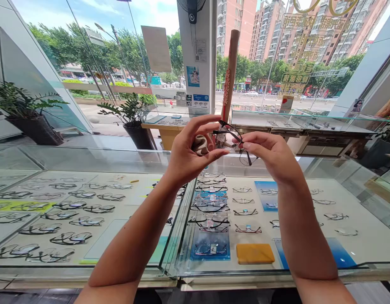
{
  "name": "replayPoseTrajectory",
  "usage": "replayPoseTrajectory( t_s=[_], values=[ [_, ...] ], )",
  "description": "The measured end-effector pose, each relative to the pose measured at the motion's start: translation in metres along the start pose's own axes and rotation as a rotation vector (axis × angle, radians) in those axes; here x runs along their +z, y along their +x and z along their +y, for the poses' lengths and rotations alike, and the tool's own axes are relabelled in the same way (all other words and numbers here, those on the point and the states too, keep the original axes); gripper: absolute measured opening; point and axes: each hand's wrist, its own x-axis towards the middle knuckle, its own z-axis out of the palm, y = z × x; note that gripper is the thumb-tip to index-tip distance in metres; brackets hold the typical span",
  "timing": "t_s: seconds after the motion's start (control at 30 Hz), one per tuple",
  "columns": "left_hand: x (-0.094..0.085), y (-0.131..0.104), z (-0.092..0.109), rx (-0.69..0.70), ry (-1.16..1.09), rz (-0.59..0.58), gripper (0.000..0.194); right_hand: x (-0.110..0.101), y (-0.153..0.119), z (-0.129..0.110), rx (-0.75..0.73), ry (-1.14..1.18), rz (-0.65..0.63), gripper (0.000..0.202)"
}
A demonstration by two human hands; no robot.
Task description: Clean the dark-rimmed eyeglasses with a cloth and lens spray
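Observation:
Raised above the glass counter, my left hand (190,147) grips one side of a pair of dark-framed glasses (228,134) between thumb and forefinger. A crumpled beige cloth (201,145) is tucked in the same palm under the curled fingers. My right hand (274,154) pinches the glasses at their other side with thumb and fingertips. The glasses are tilted, one lens between the hands and the other lower, near the right fingertips.
Below the hands lies a glass display case (296,253) with rows of glasses and an orange case (255,253). Potted plants (136,120) stand beyond it at the left. Further counters (324,145) and a brown post (231,71) are near the window.

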Motion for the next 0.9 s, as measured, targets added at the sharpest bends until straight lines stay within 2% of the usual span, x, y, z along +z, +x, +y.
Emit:
replayPoseTrajectory(
  t_s=[0.1,0.17,0.27,0.3,0.37,0.47,0.57,0.7,0.9],
  values=[
    [0.008,-0.001,-0.006,0.007,-0.026,0.022,0.081,0.003,0.001,0.003,-0.029,-0.023,0.062,0.008],
    [0.015,-0.002,-0.008,0.020,-0.017,0.119,0.077,0.005,0.002,0.006,-0.069,-0.074,0.152,0.008],
    [0.023,-0.004,-0.004,0.041,0.040,0.354,0.047,0.011,0.002,0.007,-0.158,-0.206,0.315,0.009],
    [0.024,-0.005,0.000,0.035,0.057,0.387,0.035,0.014,0.001,0.006,-0.193,-0.253,0.356,0.010],
    [0.025,-0.005,0.008,-0.014,0.054,0.331,0.023,0.020,-0.001,0.003,-0.259,-0.332,0.391,0.011],
    [0.024,-0.005,0.019,-0.157,-0.046,0.120,0.026,0.031,-0.005,-0.001,-0.327,-0.408,0.386,0.012],
    [0.024,-0.004,0.022,-0.312,-0.158,0.005,0.030,0.045,-0.008,-0.001,-0.381,-0.497,0.409,0.013],
    [0.024,-0.003,0.018,-0.430,-0.216,0.025,0.038,0.060,-0.013,0.002,-0.419,-0.609,0.408,0.018],
    [0.020,0.000,0.005,-0.419,-0.234,0.117,0.040,0.064,-0.017,-0.004,-0.431,-0.654,0.319,0.025]
  ],
)
